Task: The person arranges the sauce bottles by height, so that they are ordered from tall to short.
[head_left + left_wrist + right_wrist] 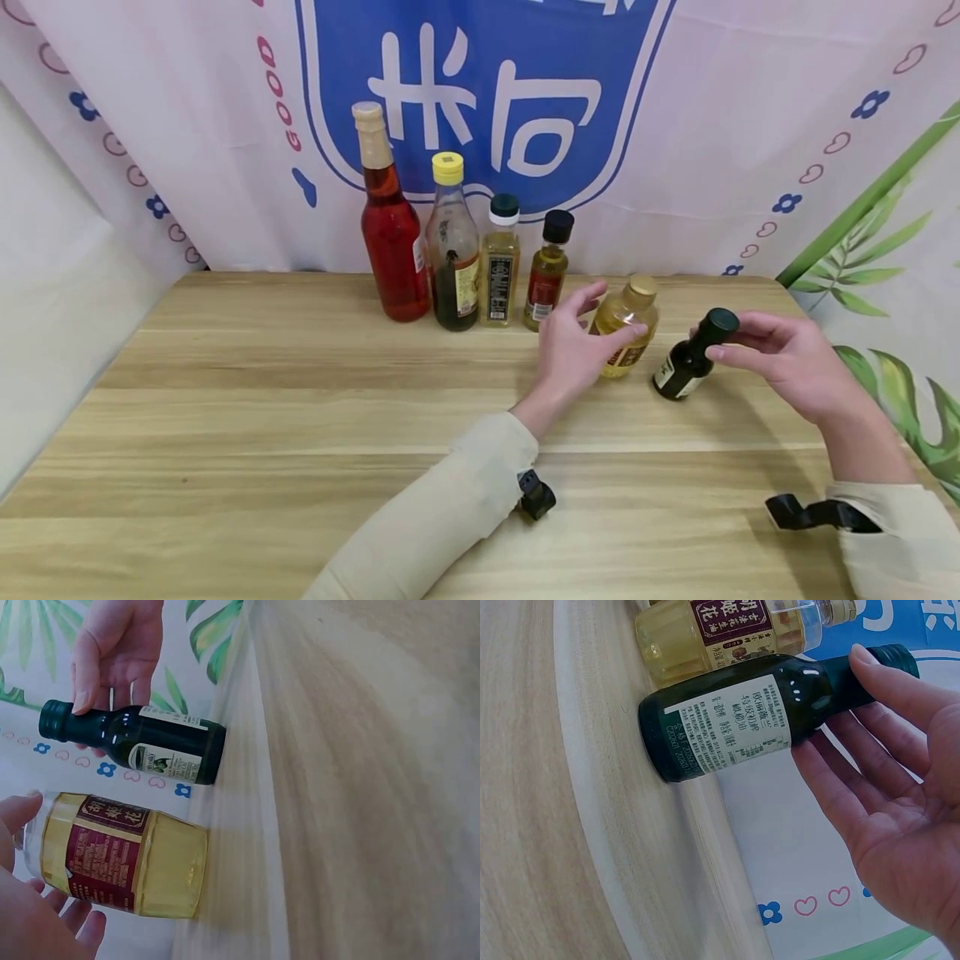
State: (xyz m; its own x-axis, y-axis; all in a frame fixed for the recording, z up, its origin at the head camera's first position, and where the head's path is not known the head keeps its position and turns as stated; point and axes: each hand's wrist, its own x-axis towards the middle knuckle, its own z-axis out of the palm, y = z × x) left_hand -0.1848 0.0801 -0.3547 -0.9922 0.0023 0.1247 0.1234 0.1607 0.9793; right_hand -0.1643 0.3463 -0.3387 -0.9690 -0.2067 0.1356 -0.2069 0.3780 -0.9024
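Observation:
A dark green olive oil bottle point(686, 360) stands at the right of the row, its label facing the right wrist view. My right hand point(797, 367) pinches its neck, thumb on one side and fingers behind. Left of it is a clear bottle of yellow peanut oil point(112, 855) with a dark red label and a gold cap. Around that bottle's upper part is my left hand point(573, 342), thumb across the near side and fingers loosely spread on the other. In the left wrist view its fingertips appear apart from the bottle.
Further left along the table's back edge stand a tall red bottle point(393, 242), a yellow-capped bottle of dark liquid point(455, 275), a square oil bottle point(500, 271) and a small black-capped bottle point(546, 283). A printed curtain point(247, 208) hangs behind the wooden table point(247, 417).

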